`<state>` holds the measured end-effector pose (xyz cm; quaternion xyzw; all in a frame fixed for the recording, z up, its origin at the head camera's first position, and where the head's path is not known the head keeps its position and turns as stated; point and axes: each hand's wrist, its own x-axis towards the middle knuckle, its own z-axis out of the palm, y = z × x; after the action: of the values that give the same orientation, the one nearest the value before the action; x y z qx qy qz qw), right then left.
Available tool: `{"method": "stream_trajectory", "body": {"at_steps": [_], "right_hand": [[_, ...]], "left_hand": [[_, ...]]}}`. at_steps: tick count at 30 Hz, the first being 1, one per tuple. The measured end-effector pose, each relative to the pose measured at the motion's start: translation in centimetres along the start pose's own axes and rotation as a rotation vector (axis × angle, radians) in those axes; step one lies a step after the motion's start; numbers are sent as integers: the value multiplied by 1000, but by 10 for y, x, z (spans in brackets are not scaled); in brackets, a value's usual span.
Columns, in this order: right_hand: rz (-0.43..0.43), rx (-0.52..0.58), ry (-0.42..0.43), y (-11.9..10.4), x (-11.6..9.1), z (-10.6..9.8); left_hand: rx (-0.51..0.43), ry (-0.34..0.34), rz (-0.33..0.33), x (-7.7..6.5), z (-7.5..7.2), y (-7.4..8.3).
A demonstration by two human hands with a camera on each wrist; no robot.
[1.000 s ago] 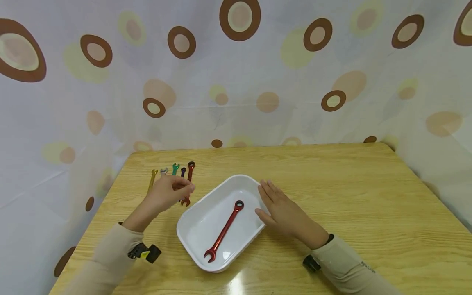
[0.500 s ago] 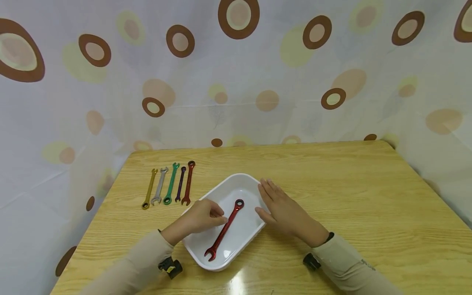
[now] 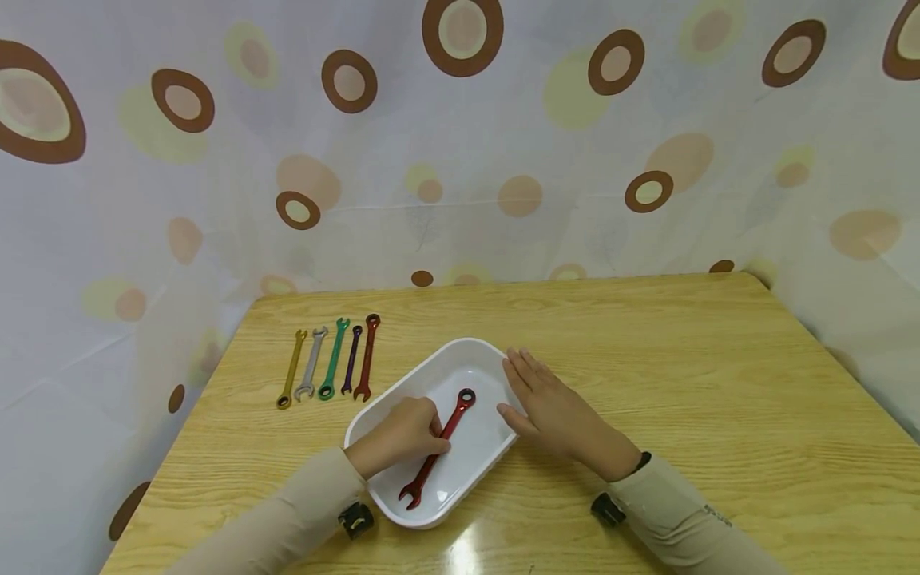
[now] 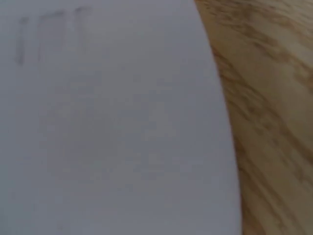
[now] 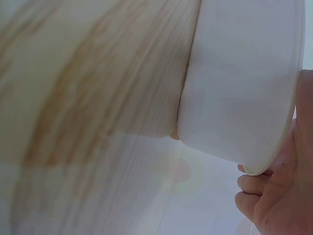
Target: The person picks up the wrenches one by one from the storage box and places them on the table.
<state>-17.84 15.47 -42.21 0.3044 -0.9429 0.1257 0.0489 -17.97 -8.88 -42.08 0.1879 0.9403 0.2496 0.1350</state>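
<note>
A white tray point(image 3: 483, 457) stands at an angle on the table, with a red combination wrench point(image 3: 460, 410) lying diagonally in it. My left hand point(image 3: 402, 431) reaches over the tray's left side and pinches the wrench's shaft, thumb across it; the fingertips are partly hidden. Straight fingers of my right hand point(image 3: 557, 411) rest on the right rim. From the right wrist, the right hand point(image 5: 286, 191) shows at the rim of the tray point(image 5: 239, 78). The left wrist view holds only the blurred tray wall point(image 4: 127, 127) and some wood.
Several wrenches lie in a row at the back left of the wooden table point(image 3: 647, 351): gold point(image 3: 291, 369), silver point(image 3: 311, 363), green point(image 3: 334, 358), purple point(image 3: 351, 359) and red point(image 3: 367, 357). A patterned cloth point(image 3: 460, 231) hangs behind and at both sides.
My left hand has moved from above the row of wrenches, rightward and nearer, into the tray, where its fingers have come down onto the red wrench. The right hand has stayed on the rim.
</note>
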Motion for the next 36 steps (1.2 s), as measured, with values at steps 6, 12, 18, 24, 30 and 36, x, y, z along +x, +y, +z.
{"method": "stream_trajectory", "body": {"at_steps": [6, 12, 18, 24, 30, 36], "right_hand": [[-7, 5, 1, 1, 0, 2], [-8, 12, 1, 1, 0, 3], [-7, 7, 4, 1, 0, 1], [-9, 10, 10, 1, 0, 2], [-19, 24, 29, 1, -1, 3], [-5, 29, 6, 2, 0, 2]], "left_hand": [[-9, -3, -21, 2, 3, -4], [-79, -1, -5, 1, 5, -10], [-206, -22, -2, 3, 5, -15], [-282, -67, -8, 6, 7, -16], [-294, -73, -7, 7, 7, -16], [-300, -81, -5, 7, 7, -15]]}}
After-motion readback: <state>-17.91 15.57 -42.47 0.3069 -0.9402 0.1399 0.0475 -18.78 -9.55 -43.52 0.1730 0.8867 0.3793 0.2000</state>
